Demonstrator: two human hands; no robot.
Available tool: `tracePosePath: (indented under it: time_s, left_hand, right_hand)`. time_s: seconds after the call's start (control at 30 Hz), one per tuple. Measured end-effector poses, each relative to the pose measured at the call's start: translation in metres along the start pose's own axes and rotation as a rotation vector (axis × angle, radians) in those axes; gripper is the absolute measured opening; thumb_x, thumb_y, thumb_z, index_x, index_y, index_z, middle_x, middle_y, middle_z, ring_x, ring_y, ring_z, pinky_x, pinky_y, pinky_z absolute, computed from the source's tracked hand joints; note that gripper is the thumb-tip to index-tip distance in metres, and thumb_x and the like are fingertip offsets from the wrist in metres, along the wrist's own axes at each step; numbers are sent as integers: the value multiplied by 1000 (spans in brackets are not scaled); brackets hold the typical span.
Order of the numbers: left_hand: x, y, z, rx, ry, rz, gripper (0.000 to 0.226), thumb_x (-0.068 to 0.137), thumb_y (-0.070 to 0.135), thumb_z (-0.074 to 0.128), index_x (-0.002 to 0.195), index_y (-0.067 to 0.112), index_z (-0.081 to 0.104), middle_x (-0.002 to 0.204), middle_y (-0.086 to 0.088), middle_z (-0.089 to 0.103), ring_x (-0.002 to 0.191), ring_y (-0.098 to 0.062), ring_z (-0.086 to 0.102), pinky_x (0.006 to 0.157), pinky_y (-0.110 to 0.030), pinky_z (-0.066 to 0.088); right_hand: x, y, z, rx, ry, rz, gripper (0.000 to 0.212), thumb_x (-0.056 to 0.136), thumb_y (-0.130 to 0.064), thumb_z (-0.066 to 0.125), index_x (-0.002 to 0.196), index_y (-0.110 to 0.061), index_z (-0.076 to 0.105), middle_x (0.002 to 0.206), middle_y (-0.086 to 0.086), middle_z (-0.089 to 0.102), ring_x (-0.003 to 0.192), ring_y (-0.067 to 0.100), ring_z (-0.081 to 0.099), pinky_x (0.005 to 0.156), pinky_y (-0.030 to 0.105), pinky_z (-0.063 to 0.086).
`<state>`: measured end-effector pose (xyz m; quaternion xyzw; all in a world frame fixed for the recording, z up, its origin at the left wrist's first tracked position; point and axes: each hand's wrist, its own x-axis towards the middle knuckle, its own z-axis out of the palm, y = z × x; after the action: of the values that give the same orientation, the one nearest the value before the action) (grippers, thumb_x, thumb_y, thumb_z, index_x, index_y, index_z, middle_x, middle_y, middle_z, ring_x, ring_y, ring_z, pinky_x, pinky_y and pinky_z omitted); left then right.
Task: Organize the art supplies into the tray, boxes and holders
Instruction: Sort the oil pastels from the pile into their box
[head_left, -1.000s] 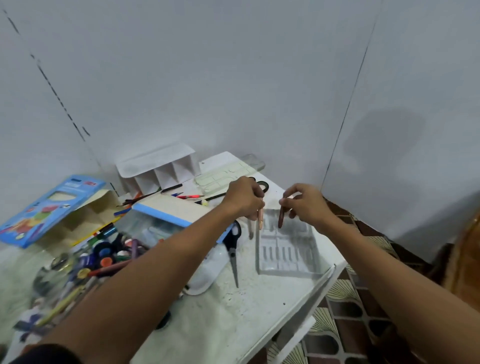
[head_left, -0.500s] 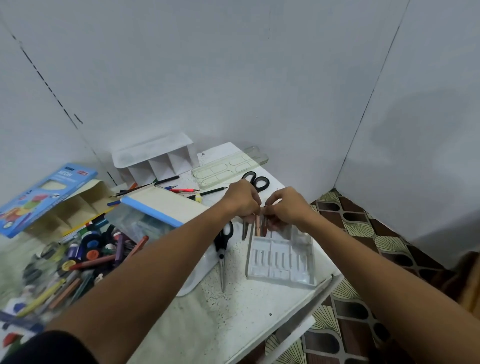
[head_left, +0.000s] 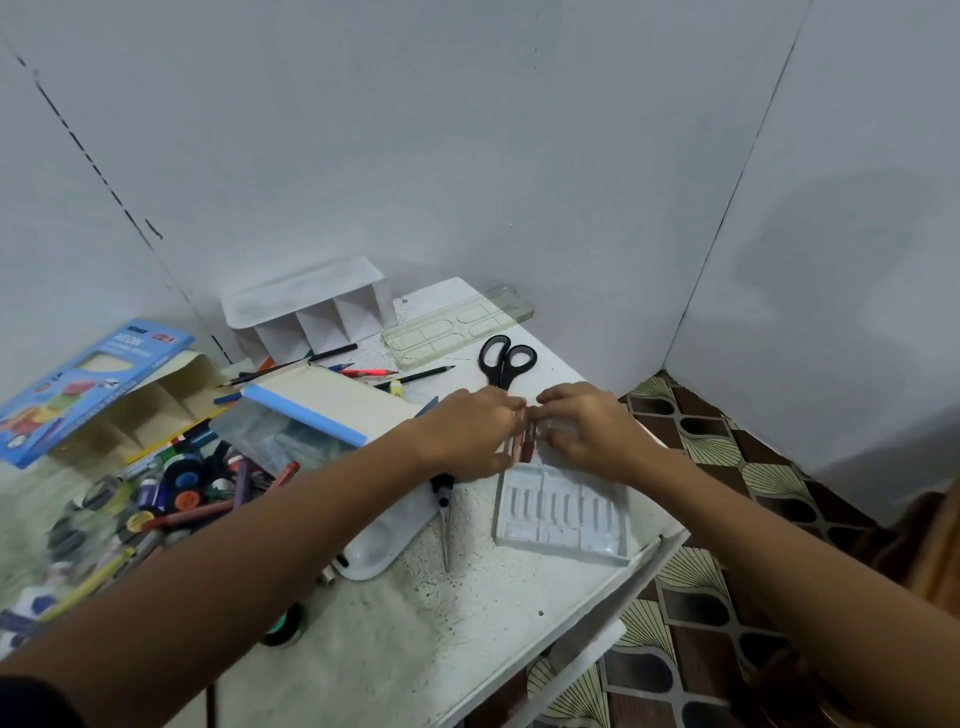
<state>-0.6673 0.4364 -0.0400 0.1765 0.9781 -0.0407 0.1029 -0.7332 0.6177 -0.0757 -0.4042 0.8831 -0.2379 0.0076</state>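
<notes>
Evidently light but brittle, the crayons (head_left: 523, 442) sit pinched between left hand (head_left: 470, 435) and right hand (head_left: 587, 429) over the flimsy tray (head_left: 561, 512), best gripped mid-shaft.

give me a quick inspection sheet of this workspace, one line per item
surface: white speckled table set in a corner, crowded on its left half
job's things: slotted white plastic tray near the right edge, its visible slots bare; brown crayons held upright at its far end; white divided holder and clear case at the back
clutter: heap of crayons, markers and paint pots at left; open blue box; two pairs of black scissors; loose pencils
grips: left hand and right hand both pinch the crayons
cables: nothing seen
surroundings: plain grey walls; patterned floor tiles at right
</notes>
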Motion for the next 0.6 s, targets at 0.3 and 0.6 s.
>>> tracePosePath:
  time_s: [0.3, 0.6]
  left_hand:
    - [-8, 2, 0, -2, -216, 40, 59, 99, 15, 34, 154, 11, 14, 163, -5, 4, 150, -23, -1, 116, -54, 16]
    - [-14, 2, 2, 77, -266, 67, 58, 102, 28, 30, 155, 14, 11, 163, -2, -9, 148, -26, -17, 112, -69, 0]
  right_hand:
    - [-19, 1, 9, -221, -31, -206, 37, 90, -33, 43, 109, -19, 72, 120, 1, 68, 111, 24, 62, 82, 45, 51]
    - [-23, 1, 11, -254, -29, -210, 40, 95, -37, 40, 111, -17, 71, 122, 5, 67, 111, 28, 59, 85, 45, 48]
